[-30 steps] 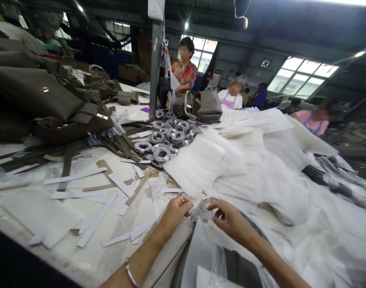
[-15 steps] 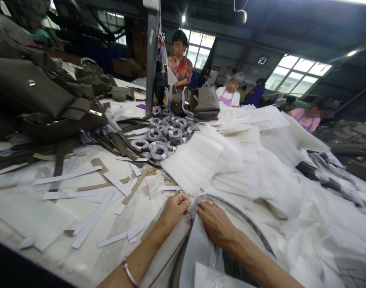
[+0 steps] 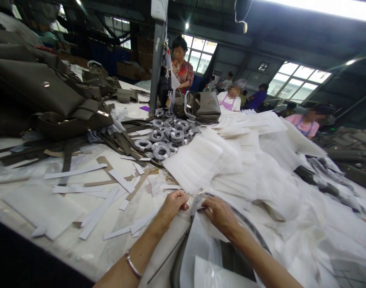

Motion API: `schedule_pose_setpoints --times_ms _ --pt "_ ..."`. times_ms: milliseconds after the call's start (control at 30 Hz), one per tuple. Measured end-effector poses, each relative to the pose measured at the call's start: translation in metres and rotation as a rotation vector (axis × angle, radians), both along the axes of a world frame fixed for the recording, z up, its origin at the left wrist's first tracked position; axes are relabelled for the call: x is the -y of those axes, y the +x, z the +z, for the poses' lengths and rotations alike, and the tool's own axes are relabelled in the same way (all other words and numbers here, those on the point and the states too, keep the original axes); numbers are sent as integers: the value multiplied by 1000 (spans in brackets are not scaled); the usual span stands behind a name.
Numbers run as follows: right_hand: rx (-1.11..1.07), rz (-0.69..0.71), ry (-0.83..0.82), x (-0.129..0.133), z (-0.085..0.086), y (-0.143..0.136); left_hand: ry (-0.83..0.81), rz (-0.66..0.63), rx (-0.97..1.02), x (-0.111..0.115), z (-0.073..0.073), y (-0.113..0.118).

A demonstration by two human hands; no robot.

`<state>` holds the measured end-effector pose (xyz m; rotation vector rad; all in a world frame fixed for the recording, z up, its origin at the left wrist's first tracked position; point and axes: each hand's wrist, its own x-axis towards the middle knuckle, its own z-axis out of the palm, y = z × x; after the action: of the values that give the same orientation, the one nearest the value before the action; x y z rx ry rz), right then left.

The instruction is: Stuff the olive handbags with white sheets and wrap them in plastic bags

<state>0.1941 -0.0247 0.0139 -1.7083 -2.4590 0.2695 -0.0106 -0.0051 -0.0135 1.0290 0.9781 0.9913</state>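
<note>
A dark bag point(image 3: 178, 260) with white wrapping sheet point(image 3: 197, 248) over it lies at the bottom centre, its plastic-wrapped handle point(image 3: 255, 230) arching up to the right. My left hand point(image 3: 176, 202) is just left of the handle's near end, fingers curled together; whatever they pinch is too small to make out. Fingers bent, my right hand point(image 3: 217, 212) is at the inner side of the handle, over the wrapping. Its fingertips are pressed together near the strap, and what they hold is hidden.
Foam sheets point(image 3: 195, 160) pile up at the right. Coiled wrapped straps point(image 3: 161, 151) lie mid-table beside a grey post point(image 3: 157, 68). Paper strips point(image 3: 100, 212) scatter at left, below stacked dark bags point(image 3: 51, 88). A person point(image 3: 183, 72) stands behind the table.
My left hand has shifted slightly left, away from the handle. My right hand has moved a little to the right, and more of the wrapping and dark bag below it shows.
</note>
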Motion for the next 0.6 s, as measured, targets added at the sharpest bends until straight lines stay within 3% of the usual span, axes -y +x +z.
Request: schedule_pose_setpoints --times_ms 200,267,367,467,600 --pt "-837 -453 -360 15 8 23 -19 -50 5 -1 -4 3" --pt "-1083 -516 -466 16 8 15 -27 -61 -24 -2 -5 7" --pt "-1328 -487 -562 11 5 -6 -37 -67 -47 -2 -4 10" --pt "-1301 -396 -580 3 2 -28 -55 -51 -40 -4 -4 10" --pt "-997 -275 -553 -5 -3 -45 -76 -10 -22 -8 -8 7"
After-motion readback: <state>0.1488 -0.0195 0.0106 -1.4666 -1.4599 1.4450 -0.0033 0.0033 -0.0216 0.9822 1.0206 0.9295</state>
